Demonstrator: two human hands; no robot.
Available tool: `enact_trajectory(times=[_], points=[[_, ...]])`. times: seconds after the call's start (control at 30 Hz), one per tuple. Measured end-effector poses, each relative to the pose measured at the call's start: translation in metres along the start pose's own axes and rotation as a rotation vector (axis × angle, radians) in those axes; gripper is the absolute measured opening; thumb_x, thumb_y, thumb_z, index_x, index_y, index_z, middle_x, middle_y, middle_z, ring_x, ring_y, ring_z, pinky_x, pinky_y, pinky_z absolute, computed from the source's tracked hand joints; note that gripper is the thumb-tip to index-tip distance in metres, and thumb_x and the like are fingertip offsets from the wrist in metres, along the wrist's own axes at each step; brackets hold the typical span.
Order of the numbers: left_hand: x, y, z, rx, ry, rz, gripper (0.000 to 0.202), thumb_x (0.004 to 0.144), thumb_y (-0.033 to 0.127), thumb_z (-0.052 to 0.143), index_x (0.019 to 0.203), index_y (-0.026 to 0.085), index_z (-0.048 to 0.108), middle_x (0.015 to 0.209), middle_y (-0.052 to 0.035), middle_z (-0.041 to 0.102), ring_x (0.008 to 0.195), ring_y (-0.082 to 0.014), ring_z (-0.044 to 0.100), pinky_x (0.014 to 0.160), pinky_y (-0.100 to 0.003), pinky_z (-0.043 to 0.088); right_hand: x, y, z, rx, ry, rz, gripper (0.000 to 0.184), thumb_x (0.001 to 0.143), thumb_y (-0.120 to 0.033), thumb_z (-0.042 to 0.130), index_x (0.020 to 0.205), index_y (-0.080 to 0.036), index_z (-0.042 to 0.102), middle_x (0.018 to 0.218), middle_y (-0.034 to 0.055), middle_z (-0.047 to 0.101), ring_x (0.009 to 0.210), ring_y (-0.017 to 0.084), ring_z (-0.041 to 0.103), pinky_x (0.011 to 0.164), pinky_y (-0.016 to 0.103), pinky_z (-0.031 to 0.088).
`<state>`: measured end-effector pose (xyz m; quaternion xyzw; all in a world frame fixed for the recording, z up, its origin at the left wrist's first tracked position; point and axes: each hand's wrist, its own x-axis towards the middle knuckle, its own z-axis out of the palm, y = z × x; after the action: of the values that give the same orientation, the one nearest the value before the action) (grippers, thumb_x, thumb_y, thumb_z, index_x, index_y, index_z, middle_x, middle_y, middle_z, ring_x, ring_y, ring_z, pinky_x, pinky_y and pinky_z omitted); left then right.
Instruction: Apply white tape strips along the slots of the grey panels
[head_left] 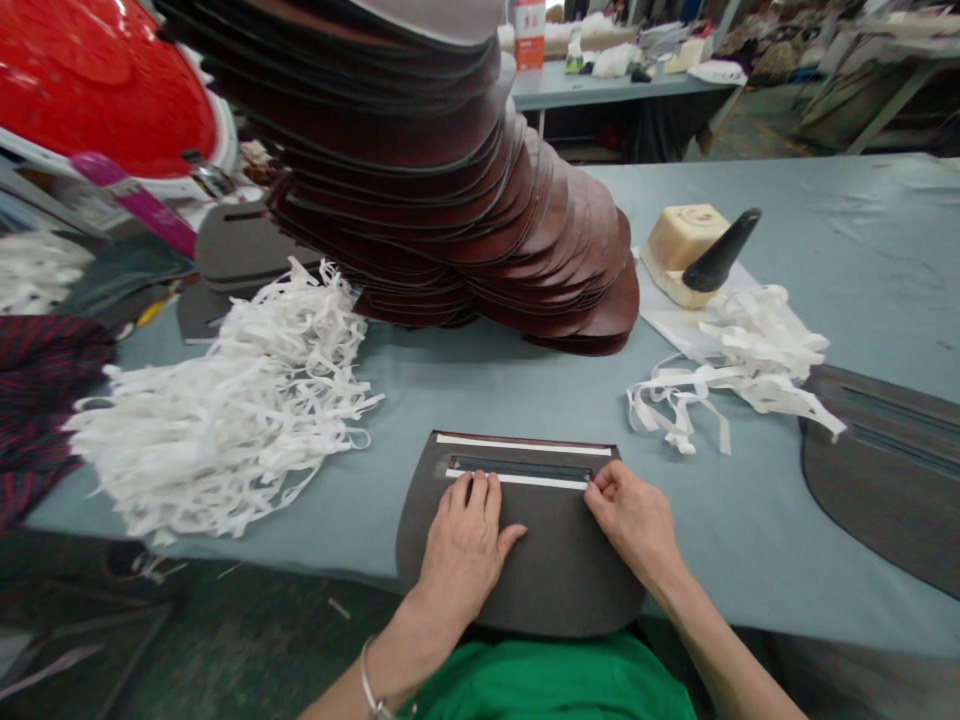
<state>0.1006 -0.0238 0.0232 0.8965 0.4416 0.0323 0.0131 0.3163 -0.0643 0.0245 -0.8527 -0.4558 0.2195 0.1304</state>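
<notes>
A dark grey panel (555, 560) with a rounded lower edge lies at the table's front edge, its long slot (525, 468) near the top. One white tape strip (525, 445) runs along the panel's top edge, and a lower white tape strip (536, 482) follows the underside of the slot. Flat on the panel rests my left hand (469, 540), fingers stretched out and their tips at the lower strip's left part. My right hand (634, 515) is closed in a pinch at that strip's right end; the fingertips partly hide what they grip.
A tall leaning stack of brown leather-like pieces (480, 220) stands behind the panel. White strips are heaped at left (217, 420), with a smaller bunch (757, 350) at right. Nearby are a cream block (686, 240) with a black handle-like piece (724, 250) and another grey panel (877, 480).
</notes>
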Motion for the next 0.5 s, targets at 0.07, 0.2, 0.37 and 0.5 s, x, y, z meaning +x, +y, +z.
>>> enact_trajectory(times=[0.07,0.2,0.37,0.5], points=[[0.004,0.008,-0.001,0.028,-0.017,-0.001,0.063,0.081,0.047,0.061,0.138,0.026,0.042,0.122,-0.0168,0.052,0.112,-0.0361,0.047,0.089,-0.051,0.044,-0.003,-0.002,0.003,-0.117,0.042,-0.072,0.011,0.084,-0.025,0.048,0.083,-0.021,0.059,0.067,0.0008,0.061,0.059,0.016,0.054,0.053,0.026,0.029],[0.007,0.02,-0.002,0.1,-0.032,-0.004,0.067,0.076,0.048,0.067,0.136,0.03,0.044,0.12,-0.0183,0.051,0.109,-0.0393,0.047,0.085,-0.055,0.044,-0.011,-0.006,0.015,-0.292,0.192,-0.629,0.035,0.084,-0.008,0.044,0.114,-0.02,0.058,0.107,0.0111,0.06,0.094,0.024,0.054,0.072,0.033,0.041],[0.005,0.011,-0.005,0.028,0.004,-0.026,0.058,0.08,0.046,0.064,0.132,0.029,0.046,0.119,-0.0149,0.052,0.108,-0.0347,0.048,0.086,-0.051,0.045,-0.014,-0.011,0.022,-0.31,0.15,-0.883,0.037,0.081,-0.003,0.045,0.115,-0.012,0.059,0.105,0.0126,0.058,0.095,0.025,0.049,0.08,0.037,0.041],[0.005,-0.024,-0.005,-0.216,0.142,-0.181,0.027,0.092,0.031,0.047,0.115,0.022,0.056,0.114,-0.0109,0.053,0.108,-0.0266,0.05,0.093,-0.046,0.044,-0.008,-0.022,0.018,-0.249,0.131,-0.882,0.023,0.085,-0.006,0.045,0.094,-0.014,0.064,0.089,0.0093,0.057,0.086,0.022,0.049,0.075,0.035,0.041]])
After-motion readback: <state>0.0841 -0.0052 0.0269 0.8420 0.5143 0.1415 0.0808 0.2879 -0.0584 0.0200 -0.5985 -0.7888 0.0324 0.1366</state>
